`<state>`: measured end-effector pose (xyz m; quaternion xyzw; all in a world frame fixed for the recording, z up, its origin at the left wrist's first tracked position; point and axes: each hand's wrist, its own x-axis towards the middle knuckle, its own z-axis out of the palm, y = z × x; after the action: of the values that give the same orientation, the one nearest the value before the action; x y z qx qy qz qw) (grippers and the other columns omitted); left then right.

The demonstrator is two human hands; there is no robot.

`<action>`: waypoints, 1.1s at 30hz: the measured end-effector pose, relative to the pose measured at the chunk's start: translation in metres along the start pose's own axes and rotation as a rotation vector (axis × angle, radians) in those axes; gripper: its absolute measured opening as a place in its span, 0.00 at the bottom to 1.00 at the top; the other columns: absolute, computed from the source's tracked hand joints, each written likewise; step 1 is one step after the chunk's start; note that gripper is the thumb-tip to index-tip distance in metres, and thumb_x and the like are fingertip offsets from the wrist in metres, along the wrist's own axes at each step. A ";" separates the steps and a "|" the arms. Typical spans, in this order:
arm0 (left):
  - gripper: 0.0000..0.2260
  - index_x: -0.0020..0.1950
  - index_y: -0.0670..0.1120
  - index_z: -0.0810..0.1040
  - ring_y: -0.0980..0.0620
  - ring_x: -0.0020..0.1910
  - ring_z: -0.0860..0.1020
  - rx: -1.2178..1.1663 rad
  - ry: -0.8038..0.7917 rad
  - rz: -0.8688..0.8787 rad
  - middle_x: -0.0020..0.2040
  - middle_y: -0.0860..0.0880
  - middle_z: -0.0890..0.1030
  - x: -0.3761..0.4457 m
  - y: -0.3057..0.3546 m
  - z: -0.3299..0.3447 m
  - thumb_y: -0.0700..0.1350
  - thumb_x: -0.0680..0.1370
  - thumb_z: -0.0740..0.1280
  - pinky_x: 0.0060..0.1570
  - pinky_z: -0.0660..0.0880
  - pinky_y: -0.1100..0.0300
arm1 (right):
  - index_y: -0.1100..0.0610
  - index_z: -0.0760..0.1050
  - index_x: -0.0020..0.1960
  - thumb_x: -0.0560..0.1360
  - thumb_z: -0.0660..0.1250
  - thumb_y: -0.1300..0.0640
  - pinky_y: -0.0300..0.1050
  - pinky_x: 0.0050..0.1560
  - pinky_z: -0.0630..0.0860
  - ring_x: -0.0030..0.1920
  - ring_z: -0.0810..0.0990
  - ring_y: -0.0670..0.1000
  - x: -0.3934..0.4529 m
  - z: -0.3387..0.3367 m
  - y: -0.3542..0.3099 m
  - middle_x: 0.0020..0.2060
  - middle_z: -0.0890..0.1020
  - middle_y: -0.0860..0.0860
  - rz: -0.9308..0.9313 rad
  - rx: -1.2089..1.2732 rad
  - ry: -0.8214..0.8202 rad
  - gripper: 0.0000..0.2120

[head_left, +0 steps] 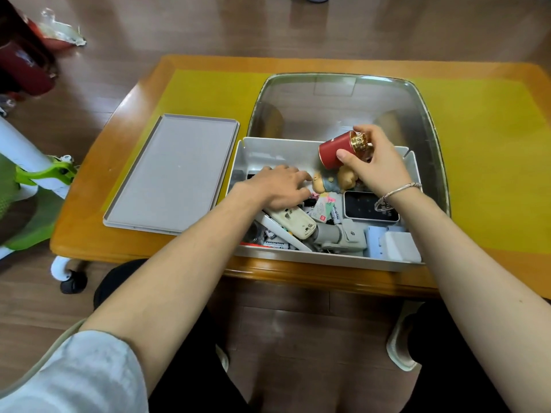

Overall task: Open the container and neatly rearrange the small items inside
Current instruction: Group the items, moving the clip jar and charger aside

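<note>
The right hand (pixel 376 162) curls its fingers (pixel 347 155) round a red canister (pixel 335 154) with a gold cap, holding it tilted above the far end of the grey container (pixel 328 262). The left hand (pixel 278 187) lies palm-down inside, fingers loosely spread on the clutter: a bear figurine (pixel 325 183), a white remote (pixel 298 223), a black case (pixel 365 207), batteries. The lid (pixel 173 174) lies flat on the counter (pixel 134 251), just beside the container.

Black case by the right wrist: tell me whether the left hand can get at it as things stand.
Probably yes. The black case lies uncovered on top of the clutter, and the left hand rests open just left of it. But the right hand, gripping the red can, keeps its wrist over the case's right edge.
</note>
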<state>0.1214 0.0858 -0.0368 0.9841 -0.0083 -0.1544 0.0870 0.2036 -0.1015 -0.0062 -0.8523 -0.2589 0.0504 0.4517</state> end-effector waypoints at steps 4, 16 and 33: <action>0.26 0.72 0.59 0.67 0.47 0.70 0.62 0.040 -0.048 0.003 0.71 0.47 0.69 -0.009 -0.001 0.005 0.59 0.75 0.48 0.63 0.61 0.44 | 0.54 0.69 0.60 0.69 0.74 0.53 0.36 0.51 0.70 0.50 0.74 0.46 0.000 0.007 -0.003 0.51 0.75 0.46 -0.036 -0.035 -0.019 0.23; 0.25 0.73 0.62 0.63 0.48 0.75 0.55 0.018 -0.099 -0.018 0.76 0.53 0.62 -0.027 0.001 0.009 0.64 0.78 0.47 0.67 0.57 0.42 | 0.54 0.68 0.67 0.71 0.71 0.55 0.54 0.61 0.71 0.61 0.73 0.58 0.019 0.035 -0.016 0.62 0.71 0.54 -0.305 -0.516 -0.331 0.26; 0.18 0.67 0.40 0.66 0.38 0.66 0.66 -0.212 0.009 -0.357 0.67 0.37 0.68 -0.012 -0.018 0.005 0.49 0.81 0.55 0.65 0.65 0.46 | 0.52 0.66 0.70 0.75 0.67 0.52 0.55 0.54 0.73 0.55 0.76 0.61 0.016 0.057 -0.016 0.59 0.69 0.56 -0.305 -0.712 -0.308 0.25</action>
<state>0.1089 0.1037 -0.0407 0.9560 0.1828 -0.1630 0.1614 0.1931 -0.0436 -0.0248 -0.8898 -0.4477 0.0171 0.0871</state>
